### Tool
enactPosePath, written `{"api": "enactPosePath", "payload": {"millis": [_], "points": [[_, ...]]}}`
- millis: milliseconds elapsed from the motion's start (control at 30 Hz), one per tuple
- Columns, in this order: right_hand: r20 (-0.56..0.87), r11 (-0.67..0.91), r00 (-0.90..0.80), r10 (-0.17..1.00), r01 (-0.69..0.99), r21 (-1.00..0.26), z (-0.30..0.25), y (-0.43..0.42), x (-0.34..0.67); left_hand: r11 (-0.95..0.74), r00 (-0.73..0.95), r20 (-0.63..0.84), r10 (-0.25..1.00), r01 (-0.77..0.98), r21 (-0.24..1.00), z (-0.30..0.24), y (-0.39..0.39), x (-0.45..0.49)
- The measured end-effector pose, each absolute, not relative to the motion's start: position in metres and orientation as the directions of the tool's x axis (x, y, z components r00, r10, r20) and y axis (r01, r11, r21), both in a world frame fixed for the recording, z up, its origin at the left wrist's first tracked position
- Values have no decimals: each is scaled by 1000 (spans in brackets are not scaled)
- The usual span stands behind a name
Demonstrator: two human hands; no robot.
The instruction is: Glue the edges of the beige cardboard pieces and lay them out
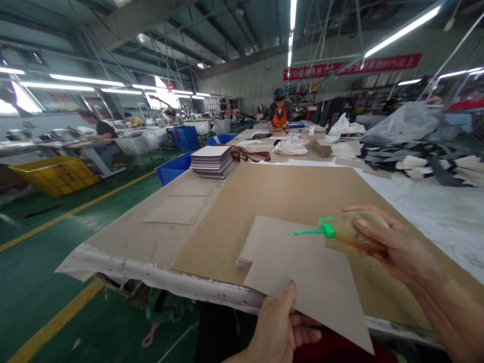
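Observation:
My left hand (pixel 282 325) grips the near edge of a grey-beige cardboard sheet (pixel 306 272), thumb on top and fingers underneath. The sheet juts out over the table's front edge and partly covers a small stack of similar sheets (pixel 251 242). My right hand (pixel 385 242) is wrapped round a squeeze bottle (pixel 351 227) with amber contents, probably glue. Its green nozzle (pixel 312 231) points left, over the far part of the held sheet. Whether the tip touches the sheet I cannot tell.
A brown board (pixel 298 189) lies on the table. Left of it are loose sheets (pixel 177 209) and a tall stack of sheets (pixel 212 161), with a blue bin (pixel 172 169) beside the table. Dark and pale scraps (pixel 419 161) lie at right. A co-worker (pixel 279 113) stands at the far end.

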State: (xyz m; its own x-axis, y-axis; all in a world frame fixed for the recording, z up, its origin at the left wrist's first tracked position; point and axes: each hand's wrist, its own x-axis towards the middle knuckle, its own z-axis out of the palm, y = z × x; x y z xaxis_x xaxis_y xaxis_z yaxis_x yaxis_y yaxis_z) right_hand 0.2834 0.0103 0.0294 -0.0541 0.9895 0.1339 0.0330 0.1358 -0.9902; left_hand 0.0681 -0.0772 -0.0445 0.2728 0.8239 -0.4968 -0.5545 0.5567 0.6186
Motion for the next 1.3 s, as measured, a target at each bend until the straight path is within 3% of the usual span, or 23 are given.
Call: {"api": "enactPosePath", "payload": {"millis": [200,433,700,900,1300], "points": [[212,247,-166,963,237,-940,39,10,250,409,156,-441,884,-716,566,-42,-63,85],[318,489,-387,866,519,-700,42,15,221,629,311,-564,765,-549,550,-49,-53,89],[415,700,-566,713,538,-470,36,14,209,580,152,-602,784,-526,623,-48,-53,97],[388,716,-604,696,537,-447,35,17,205,516,19,-599,801,-529,673,-57,-56,105],[325,740,-681,656,498,-452,48,9,196,498,6,-574,819,-506,705,-58,-55,107]]}}
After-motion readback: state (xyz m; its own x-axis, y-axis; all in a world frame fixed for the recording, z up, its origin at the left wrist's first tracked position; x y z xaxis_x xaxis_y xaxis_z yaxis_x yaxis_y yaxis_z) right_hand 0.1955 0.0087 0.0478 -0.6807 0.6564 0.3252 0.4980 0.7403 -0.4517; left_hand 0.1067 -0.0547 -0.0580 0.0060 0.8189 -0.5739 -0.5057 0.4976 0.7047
